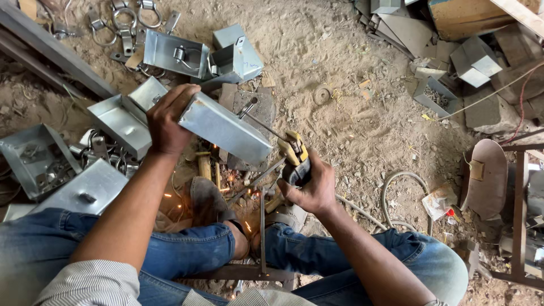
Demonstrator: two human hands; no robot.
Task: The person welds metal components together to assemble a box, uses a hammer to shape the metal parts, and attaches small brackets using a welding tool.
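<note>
Two bare hands were busy over a sandy workshop floor [340, 85]. The left hand [167, 122] was clamped around one end of a long grey metal box [224, 129], holding it tilted above the person's knees. The right hand [310, 187] was closed tight on a yellow and black electrode holder [294, 156], whose thin rod [263, 126] reached up to touch the box near its upper edge. Small orange sparks [226, 190] lay scattered below the box. More grey metal boxes [122, 122] sat just left of the held one, and metal clamps [122, 22] lay well apart at the top left
</note>
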